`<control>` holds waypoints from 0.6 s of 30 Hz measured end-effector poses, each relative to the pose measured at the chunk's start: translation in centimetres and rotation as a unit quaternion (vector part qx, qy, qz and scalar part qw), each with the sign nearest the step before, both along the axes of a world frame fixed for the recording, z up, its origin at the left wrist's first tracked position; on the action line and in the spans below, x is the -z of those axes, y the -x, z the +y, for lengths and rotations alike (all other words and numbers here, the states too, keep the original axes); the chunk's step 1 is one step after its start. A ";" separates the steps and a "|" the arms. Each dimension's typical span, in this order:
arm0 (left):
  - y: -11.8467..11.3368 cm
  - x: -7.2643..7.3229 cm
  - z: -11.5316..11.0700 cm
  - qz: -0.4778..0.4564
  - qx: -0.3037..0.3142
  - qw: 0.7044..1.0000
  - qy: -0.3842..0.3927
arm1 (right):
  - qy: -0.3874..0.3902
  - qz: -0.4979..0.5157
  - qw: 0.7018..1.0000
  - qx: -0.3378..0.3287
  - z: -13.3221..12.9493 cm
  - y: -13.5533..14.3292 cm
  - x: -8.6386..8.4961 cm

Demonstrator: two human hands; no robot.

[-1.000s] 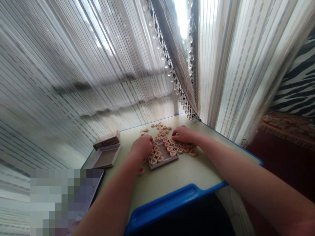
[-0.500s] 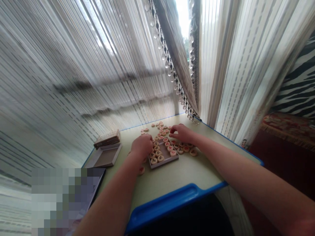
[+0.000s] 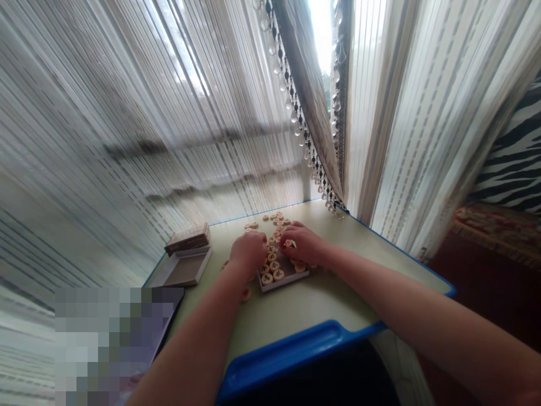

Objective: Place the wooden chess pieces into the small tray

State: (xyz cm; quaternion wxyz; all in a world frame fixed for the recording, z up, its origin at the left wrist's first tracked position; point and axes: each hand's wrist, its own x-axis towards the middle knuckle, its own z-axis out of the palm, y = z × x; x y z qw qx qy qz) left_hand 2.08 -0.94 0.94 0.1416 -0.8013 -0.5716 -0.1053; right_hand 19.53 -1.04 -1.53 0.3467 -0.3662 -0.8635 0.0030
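A shallow open box (image 3: pixel 285 282) holds round wooden Chinese chess pieces (image 3: pixel 274 265) with black characters in columns on its left side. At the box's left edge, my left hand (image 3: pixel 248 251) is closed with fingers bent down; whatever they hold is hidden. My right hand (image 3: pixel 305 241) is over the box's right side, its fingers curled together above the pieces there. A red-marked piece (image 3: pixel 289 243) shows beneath its fingers, but I cannot tell whether they grip one. This hand covers much of the right column.
More loose pieces (image 3: pixel 277 216) lie scattered toward the table's far edge, and one piece (image 3: pixel 245 294) lies left of the box. An empty box lid (image 3: pixel 205 265) and a worn flat box (image 3: pixel 188 237) sit at the left. The table (image 3: pixel 321 304) has a blue rim; string curtains (image 3: pixel 190 113) hang behind.
My right hand has moved left from the loose pieces beside the box to over its right side. The left hand stays at the left edge. The view has shifted slightly.
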 end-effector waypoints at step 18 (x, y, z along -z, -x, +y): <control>-2.2 -0.9 -1.2 -0.610 0.209 0.730 0.228 | -0.147 0.216 0.964 -0.046 -1.2 -0.6 -1.6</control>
